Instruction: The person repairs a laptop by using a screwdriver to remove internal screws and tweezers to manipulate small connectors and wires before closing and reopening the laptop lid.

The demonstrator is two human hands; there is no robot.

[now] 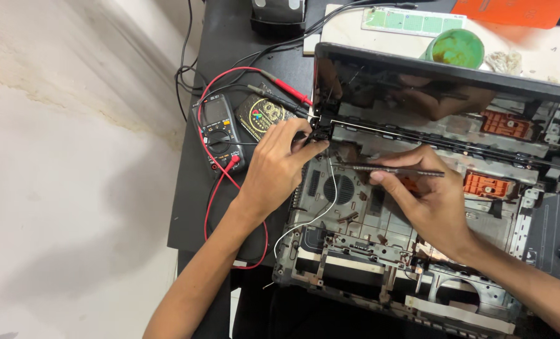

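An opened laptop chassis (355,251) lies on the dark table, its grey inner frame bare and its dark screen (418,88) tilted up behind. My left hand (280,166) pinches the black left hinge (317,129) where screen meets base. My right hand (427,194) grips a thin dark rod-like tool (393,169), held level over the chassis with its tip pointing left toward the hinge. A white wire (330,201) trails down across the base near the round fan grille (339,188).
A black multimeter (217,132) with red and black leads sits left of the laptop, beside a small dark card (264,116). A green round tub (457,48), a pale board and an orange sheet (512,11) lie behind the screen. The table's left edge borders a pale floor.
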